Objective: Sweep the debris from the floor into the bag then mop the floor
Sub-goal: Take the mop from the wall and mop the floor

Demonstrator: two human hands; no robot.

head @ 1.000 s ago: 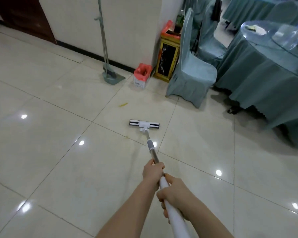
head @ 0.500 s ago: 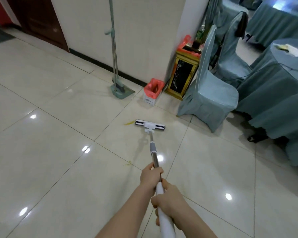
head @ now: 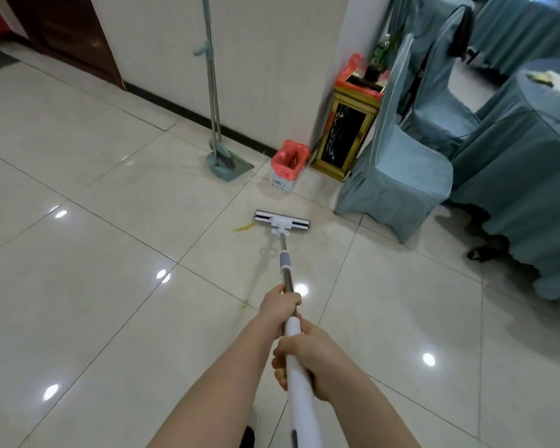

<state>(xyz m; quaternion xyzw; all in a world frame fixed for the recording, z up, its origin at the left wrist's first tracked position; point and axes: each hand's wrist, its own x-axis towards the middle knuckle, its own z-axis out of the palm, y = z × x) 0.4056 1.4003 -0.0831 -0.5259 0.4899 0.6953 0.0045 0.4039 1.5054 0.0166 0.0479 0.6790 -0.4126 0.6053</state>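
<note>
Both hands hold the mop point(head: 286, 279) by its long handle. The left hand point(head: 280, 303) is further down the pole, at the place where the metal part meets the white part, and its fingers point(head: 293, 298) are curled tightly around it. The right hand point(head: 304, 354) is closer to the body and grips the white part of the handle, with the fingers wrapped under the pole and the thumb on top.

The flat head of the mop point(head: 282, 220) lies on the floor point(head: 94, 286), which is made of glossy pale tiles. Just beside the left end of the head there is a yellow smear point(head: 244, 227) on the tile. A smaller yellow spot point(head: 245, 304) is on a tile joint, near the left hand.

Behind the mop head, near the wall, stands a small bin with a red bag point(head: 288, 164) inside. To the left of it, a green dustpan with a broom point(head: 222, 156) rests on the floor, and its long handles go up along the wall. To the right of the small bin stands a gold and black bin point(head: 349, 134), also with a red bag, touching the corner of the wall. A chair in a blue-green cover point(head: 398, 163) is beside it, and further right hangs a cloth of the same colour over a tabletop point(head: 550, 101).
</note>
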